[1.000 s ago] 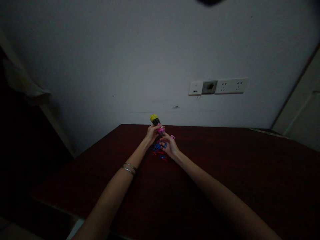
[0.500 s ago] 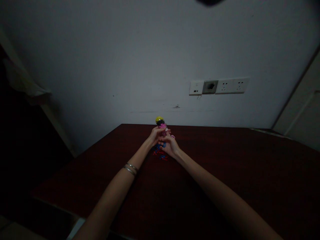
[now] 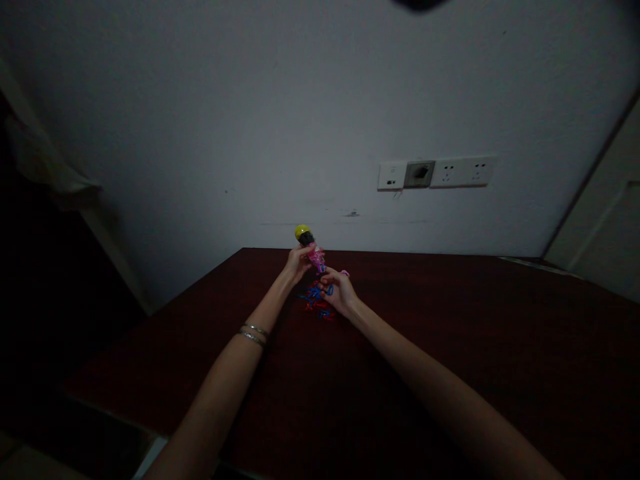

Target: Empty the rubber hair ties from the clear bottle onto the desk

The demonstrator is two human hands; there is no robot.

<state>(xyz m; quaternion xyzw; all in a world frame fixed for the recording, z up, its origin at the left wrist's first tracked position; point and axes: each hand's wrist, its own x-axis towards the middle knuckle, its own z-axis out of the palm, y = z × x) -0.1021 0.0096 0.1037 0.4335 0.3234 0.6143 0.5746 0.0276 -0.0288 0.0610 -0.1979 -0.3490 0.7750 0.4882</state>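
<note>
My left hand is closed around a small, tilted container-like object with a rounded yellow top, a dark band and a pink lower part. Its exact kind is hard to make out in the dim light. My right hand is just below and to the right, its fingers curled around a small blue piece. Under the hands lies a loose pile of thin blue pieces and red pieces. A little pink thing shows just behind my right hand, partly hidden.
The dark reddish-brown table reaches back to a grey wall. Wall sockets sit above its back edge on the right. Pale cloth or plastic hangs at the far left, above a dark area.
My left hand has moved left and slightly up with the yellow-topped object, away from my right hand. The blue pieces on the table show more now. My right hand stays nearly in place.
</note>
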